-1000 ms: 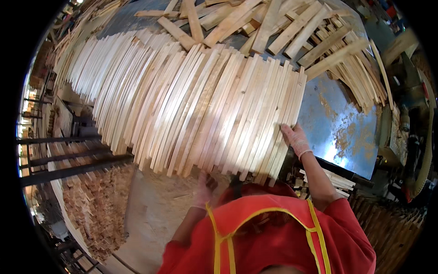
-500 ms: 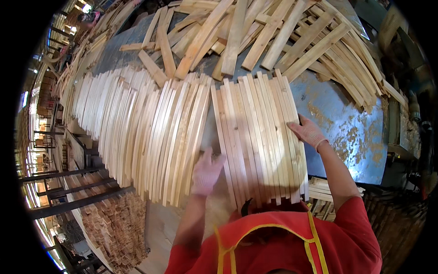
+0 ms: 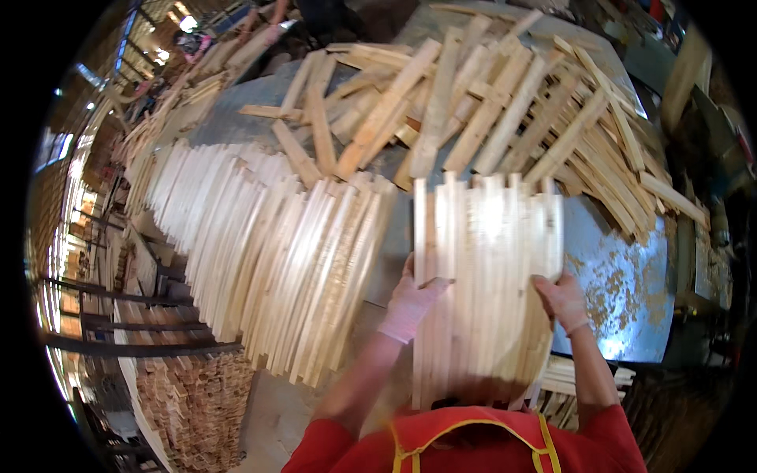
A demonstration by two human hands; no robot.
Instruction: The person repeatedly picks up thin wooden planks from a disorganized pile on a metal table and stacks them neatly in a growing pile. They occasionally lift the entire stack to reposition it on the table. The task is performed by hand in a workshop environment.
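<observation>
A row of pale wooden strips [image 3: 485, 260] lies side by side in front of me, running away from my body. My left hand [image 3: 418, 298], in a light knit glove, clasps its left side with the thumb over the top. On the opposite side my right hand [image 3: 563, 301], gloved too, presses in with its thumb on the top face. Between them the strips sit tightly together, their far ends uneven; motion blurs them a little. The fingers under the edges are hidden. Left of this bundle, across a narrow gap, stands a longer row of similar strips [image 3: 303, 268].
Rough boards [image 3: 465, 102] lie criss-cross in a heap beyond the bundle. A metal tabletop [image 3: 623, 276] strewn with sawdust extends at the right. Lower left is a stack of cut wood [image 3: 193, 394] by dark rails [image 3: 142, 347]. A person in dark clothing [image 3: 327, 20] stands at the far side.
My left hand has come from the gap onto the bundle's left side. The right hand has shifted down its right edge. The strips, fanned before, are now squeezed closer together and straighter.
</observation>
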